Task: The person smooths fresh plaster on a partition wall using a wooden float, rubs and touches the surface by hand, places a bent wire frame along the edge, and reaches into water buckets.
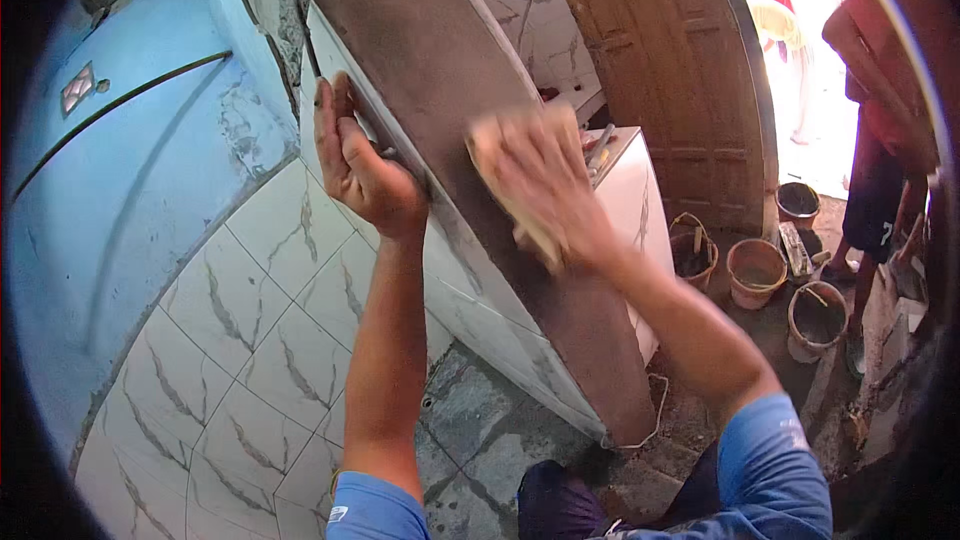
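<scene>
My left hand (372,178) is raised by the tiled side of a low wall, its fingers apart and pointing up beside the wall's edge. No held object shows in it. My right hand (545,175), smeared by motion, presses on a tan, flat block (512,202) that looks like a sponge or float. This block lies on the brown mortar top (420,35) of the wall. White marbled tiles (480,285) face the wall's left side. A thin bent metal rod (312,40) hooks over the far end, close to my left fingertips.
Several buckets (757,272) stand on the floor at right, near a trowel (795,248). A person in red (885,70) stands beside them; another is outside the bright doorway. A brown wooden door (670,70) leans behind the wall. Blue-painted wall (150,120) and marbled tiles are at left.
</scene>
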The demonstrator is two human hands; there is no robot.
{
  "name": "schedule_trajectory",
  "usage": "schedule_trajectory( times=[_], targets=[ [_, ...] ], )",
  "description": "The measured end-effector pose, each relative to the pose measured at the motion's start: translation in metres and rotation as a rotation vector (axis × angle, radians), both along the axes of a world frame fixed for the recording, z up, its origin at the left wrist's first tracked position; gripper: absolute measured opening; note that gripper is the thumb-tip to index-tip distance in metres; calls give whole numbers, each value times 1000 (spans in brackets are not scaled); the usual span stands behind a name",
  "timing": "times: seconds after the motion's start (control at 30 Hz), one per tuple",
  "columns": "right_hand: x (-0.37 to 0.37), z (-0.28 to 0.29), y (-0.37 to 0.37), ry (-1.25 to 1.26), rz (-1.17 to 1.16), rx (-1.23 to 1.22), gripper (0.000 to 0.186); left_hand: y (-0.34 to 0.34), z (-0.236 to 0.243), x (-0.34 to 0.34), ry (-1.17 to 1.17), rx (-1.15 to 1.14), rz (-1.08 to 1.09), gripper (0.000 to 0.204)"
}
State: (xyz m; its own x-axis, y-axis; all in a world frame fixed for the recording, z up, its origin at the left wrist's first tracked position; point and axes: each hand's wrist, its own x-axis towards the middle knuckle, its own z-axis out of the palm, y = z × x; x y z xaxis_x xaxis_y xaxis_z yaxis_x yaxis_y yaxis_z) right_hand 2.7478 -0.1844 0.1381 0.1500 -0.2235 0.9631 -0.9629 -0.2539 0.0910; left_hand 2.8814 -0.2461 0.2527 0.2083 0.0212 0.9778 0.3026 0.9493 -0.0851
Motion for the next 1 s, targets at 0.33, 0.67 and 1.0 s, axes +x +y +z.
schedule_trajectory(
  times=[0.33,0.67,1.0],
  targets=[
    [21,-24,12,-134,33,-32,76,-4,-3,4,-58,-60,-67,46],
    [63,-134,35,-421,131,188,78,-12,-3,11,-71,-221,343,44],
    [75,-176,34,-556,166,16,82,-12,4,12,-99,-440,479,58]
  ],
)
